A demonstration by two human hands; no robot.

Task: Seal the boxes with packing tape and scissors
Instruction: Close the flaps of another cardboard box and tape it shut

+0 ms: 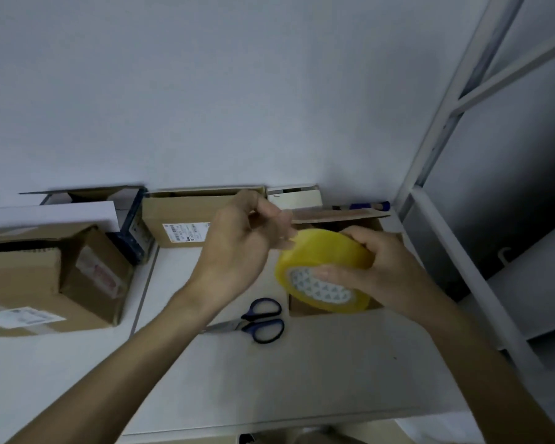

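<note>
The right hand (388,270) grips the yellow tape roll (321,251), the left hand (237,245) curls at its rim, perhaps pinching tape through the blur, and scissors (257,320) lie on the table (334,363).

Nothing can be read. The white label (186,232) on the box (161,219) just behind the left fingers (266,209) shows a barcode and lines of print, all blurred. Well left of those fingers, a larger box (23,277) bears a pale sticker (23,316) and a red-printed strip (101,275), equally illegible. The tape roll (321,248) under the right fingers (359,238) shows only triangles.
</note>
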